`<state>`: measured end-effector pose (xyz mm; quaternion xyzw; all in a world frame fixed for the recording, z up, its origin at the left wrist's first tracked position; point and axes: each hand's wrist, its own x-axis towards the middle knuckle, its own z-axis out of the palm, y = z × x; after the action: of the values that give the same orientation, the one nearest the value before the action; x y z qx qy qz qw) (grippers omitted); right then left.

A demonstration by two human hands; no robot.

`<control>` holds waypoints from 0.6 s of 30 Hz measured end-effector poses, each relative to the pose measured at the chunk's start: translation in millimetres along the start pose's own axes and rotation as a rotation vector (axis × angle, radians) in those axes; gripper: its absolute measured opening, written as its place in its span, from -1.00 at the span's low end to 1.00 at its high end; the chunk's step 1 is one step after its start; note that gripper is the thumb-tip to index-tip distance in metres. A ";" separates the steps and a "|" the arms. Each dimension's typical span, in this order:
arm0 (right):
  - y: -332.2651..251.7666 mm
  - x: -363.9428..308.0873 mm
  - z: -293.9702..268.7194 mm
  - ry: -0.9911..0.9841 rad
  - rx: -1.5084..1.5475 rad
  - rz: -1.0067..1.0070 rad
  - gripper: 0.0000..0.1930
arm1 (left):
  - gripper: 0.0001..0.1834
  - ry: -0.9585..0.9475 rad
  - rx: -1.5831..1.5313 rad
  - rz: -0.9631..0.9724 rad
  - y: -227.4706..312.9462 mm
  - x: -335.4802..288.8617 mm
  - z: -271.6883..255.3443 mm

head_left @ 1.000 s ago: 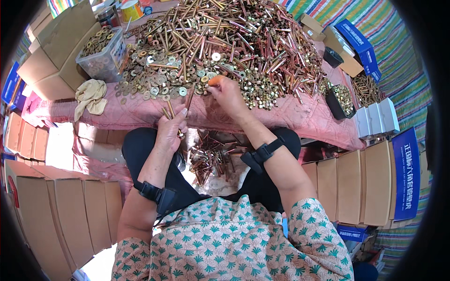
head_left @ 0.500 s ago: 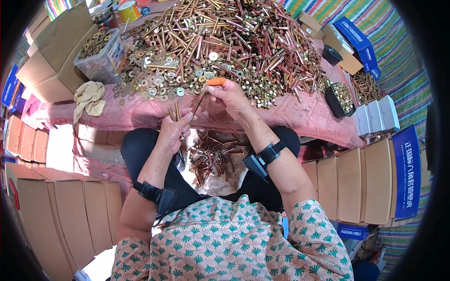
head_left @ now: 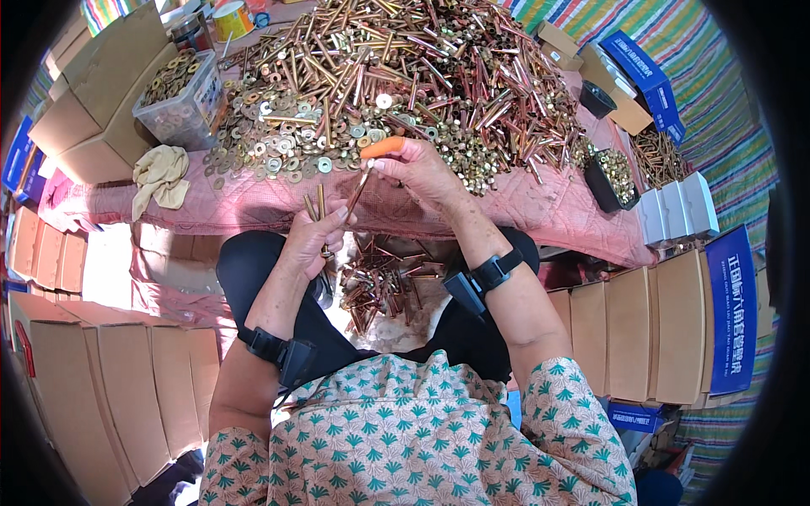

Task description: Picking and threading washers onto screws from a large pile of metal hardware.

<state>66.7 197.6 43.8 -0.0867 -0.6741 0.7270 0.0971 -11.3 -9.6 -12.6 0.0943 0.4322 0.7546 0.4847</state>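
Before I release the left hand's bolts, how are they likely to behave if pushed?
The bolts look like straight metal, so probably stiff. Being round and slender, they could roll; their shiny finish may be slippery.

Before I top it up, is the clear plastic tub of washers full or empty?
Nearly full, it seems: washers lie close to the rim of the uncovered clear plastic tub. What lies beneath them I cannot tell.

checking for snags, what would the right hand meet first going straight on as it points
Probably the loose washers left of the right hand, though its height over them is unclear.
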 end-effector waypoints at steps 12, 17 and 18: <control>-0.5 5.5 -4.7 0.043 -0.206 0.019 -0.84 | -0.73 0.010 0.111 0.068 -0.9 0.3 3.5; 5.7 5.6 -3.0 0.090 -0.336 -0.018 -0.80 | -0.73 0.000 0.122 0.064 -2.5 2.7 1.3; 0.9 0.8 0.5 0.044 -0.133 0.014 -0.78 | -0.74 0.012 0.119 0.069 -3.3 2.7 0.5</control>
<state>65.8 197.3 42.9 -0.1138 -0.7180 0.6793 0.1010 -10.3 -6.7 -15.5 0.1331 0.4756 0.7445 0.4492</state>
